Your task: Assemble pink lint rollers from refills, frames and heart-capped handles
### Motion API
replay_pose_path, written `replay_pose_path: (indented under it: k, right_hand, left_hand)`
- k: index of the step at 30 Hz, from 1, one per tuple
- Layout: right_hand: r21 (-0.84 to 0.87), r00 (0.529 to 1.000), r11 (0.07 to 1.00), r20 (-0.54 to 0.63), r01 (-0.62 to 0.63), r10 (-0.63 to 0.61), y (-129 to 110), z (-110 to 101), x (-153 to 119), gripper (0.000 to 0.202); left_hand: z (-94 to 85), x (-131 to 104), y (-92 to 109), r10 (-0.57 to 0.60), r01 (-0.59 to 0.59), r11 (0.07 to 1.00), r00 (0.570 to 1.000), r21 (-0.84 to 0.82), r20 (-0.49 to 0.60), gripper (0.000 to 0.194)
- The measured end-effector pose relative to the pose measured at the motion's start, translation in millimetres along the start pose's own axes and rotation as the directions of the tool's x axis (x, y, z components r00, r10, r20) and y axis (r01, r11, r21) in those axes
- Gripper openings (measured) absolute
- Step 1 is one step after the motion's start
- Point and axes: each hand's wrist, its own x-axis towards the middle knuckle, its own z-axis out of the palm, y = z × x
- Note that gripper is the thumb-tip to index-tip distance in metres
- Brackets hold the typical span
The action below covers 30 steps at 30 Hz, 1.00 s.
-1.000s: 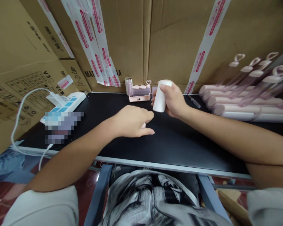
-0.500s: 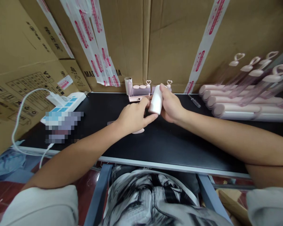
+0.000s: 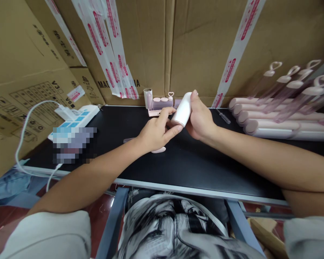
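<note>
A smooth white cylinder (image 3: 183, 109) with a pinkish end is held tilted between my two hands above the black tabletop (image 3: 205, 169). My right hand (image 3: 201, 117) wraps its upper right side, the thumb along the top. My left hand (image 3: 158, 131) has its thumb and fingers closed at the lower end. Below my left hand lies a small pale pink piece (image 3: 159, 150), partly covered. A clear part (image 3: 128, 140) shows beside my left wrist. Behind the cylinder, pink tube parts (image 3: 162, 104) and an upright silvery tube (image 3: 148, 98) stand against the cardboard.
To the right lie several stacked pale pink cylinders (image 3: 275, 126), with clear tubes topped by heart loops (image 3: 275, 66). A small screwdriver (image 3: 223, 117) lies near them. At left are a power strip (image 3: 83, 117) and a white cable (image 3: 23, 129). Cardboard (image 3: 199, 46) walls the back.
The white cylinder leans further, its top shifted right and up with my right hand. My left hand keeps hold of the lower end. The view has shifted slightly.
</note>
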Motion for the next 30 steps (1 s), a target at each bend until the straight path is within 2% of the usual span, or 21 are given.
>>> replay_pose_path:
  k: [3,8,12,15,19,23,26,30]
  right_hand:
    - [0.086,0.991,0.996,-0.13,-0.018,0.029,-2,1,0,0.07]
    - [0.142,0.993,0.989,-0.105,-0.036,0.052,-1,-1,3,0.065]
    - [0.073,0.99,0.997,-0.135,-0.035,0.044,1,-8,10,0.058]
    - [0.081,0.986,0.993,-0.141,-0.082,0.093,-4,-14,16,0.046]
    - [0.163,0.982,0.968,0.033,-0.19,0.188,-16,-26,24,0.035]
    - [0.166,0.955,0.954,0.202,-0.25,0.216,-28,-42,31,0.032]
    - [0.156,0.936,0.947,0.264,-0.281,0.234,-34,-50,33,0.033]
    - [0.162,0.922,0.937,0.29,-0.31,0.255,-41,-51,30,0.03]
  left_hand:
    - [-1.2,0,0,0.014,-0.014,1.0,1.0,-0.002,-0.022,0.056]
    - [-3.5,1,0,-0.02,0.018,0.999,0.998,-0.028,-0.064,0.048]
    - [-5.8,4,-3,-0.097,0.093,0.994,0.991,-0.056,-0.091,0.049]
    - [-9.1,7,-7,-0.128,0.115,0.985,0.987,-0.13,-0.094,0.048]
    - [-15.2,10,-12,-0.179,0.152,0.96,0.979,-0.237,-0.099,0.05]
    - [-22.8,17,-15,-0.272,0.203,0.871,0.958,-0.448,-0.093,0.043]
    - [-28.1,23,-17,-0.336,0.222,0.811,0.934,-0.541,-0.12,0.042]
    - [-32.3,27,-21,-0.363,0.218,0.794,0.919,-0.568,-0.156,0.042]
